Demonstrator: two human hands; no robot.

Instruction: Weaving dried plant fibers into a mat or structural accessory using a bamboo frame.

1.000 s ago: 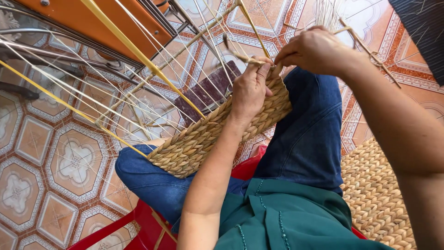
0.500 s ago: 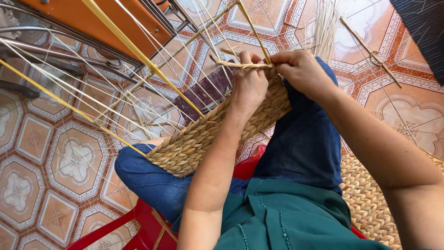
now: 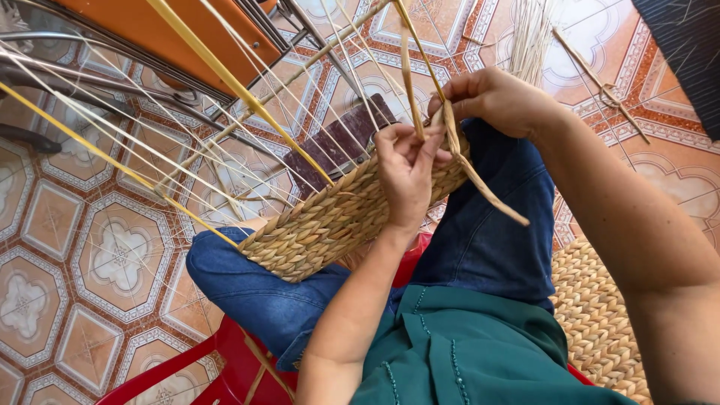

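Note:
A half-woven straw basket (image 3: 330, 221) rests on my lap, its thin wire ribs (image 3: 187, 150) fanning out to the upper left. My left hand (image 3: 405, 176) presses on the basket's upper rim, fingers pinching a flat straw strand (image 3: 411, 82) that rises upward. My right hand (image 3: 499, 101) sits just right of it, closed on another straw strand (image 3: 487, 195) whose loose end trails down to the right over my blue-jeaned knee.
I sit on a red plastic chair (image 3: 187, 367) above a patterned tile floor (image 3: 90, 262). A finished woven piece (image 3: 600, 322) lies at the lower right. An orange panel with metal bars (image 3: 187, 45) stands at the upper left; loose straw (image 3: 532, 30) lies beyond.
My right hand came down from the upper right to the basket rim beside my left hand, and the strand's free end now hangs down to the right.

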